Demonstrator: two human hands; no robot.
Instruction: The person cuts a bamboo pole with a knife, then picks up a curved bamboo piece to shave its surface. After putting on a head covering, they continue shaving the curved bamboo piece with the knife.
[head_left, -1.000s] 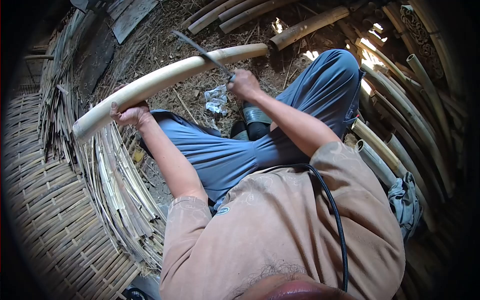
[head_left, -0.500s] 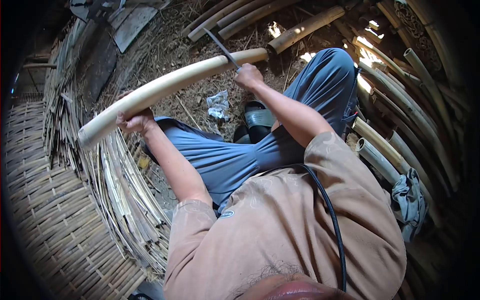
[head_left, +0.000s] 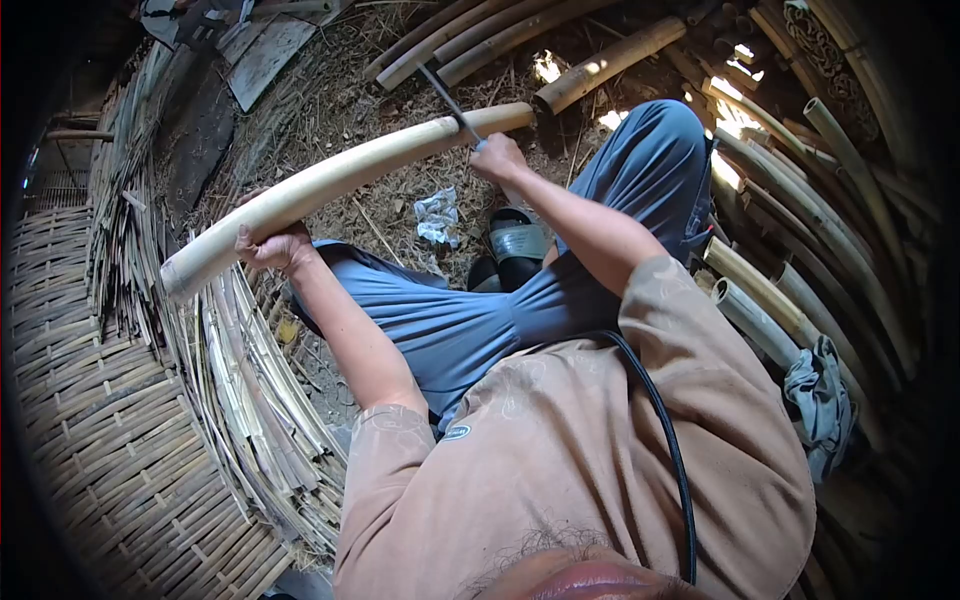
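A pale, peeled bamboo pole (head_left: 330, 172) runs slantwise in front of me, its far end pointing to the upper right. My left hand (head_left: 272, 248) is closed around the pole close to its near left end, with the thumb on my side. In my right hand (head_left: 498, 158) is the handle of a long knife (head_left: 442, 92). The blade lies across the pole at a node near its far end and points to the upper left. Whether the edge is cutting into the bamboo cannot be made out.
Split bamboo strips (head_left: 262, 400) lie in a bundle beside a woven bamboo mat (head_left: 110, 400) at left. More bamboo poles (head_left: 800, 210) are stacked at right, with a grey cloth (head_left: 818, 400) on them. Crumpled paper (head_left: 436, 214) and a sandal (head_left: 516, 240) are on the ground.
The knife has shifted slightly toward me and its blade looks narrower, turned a little. The pole has moved only slightly, and both hands keep their holds.
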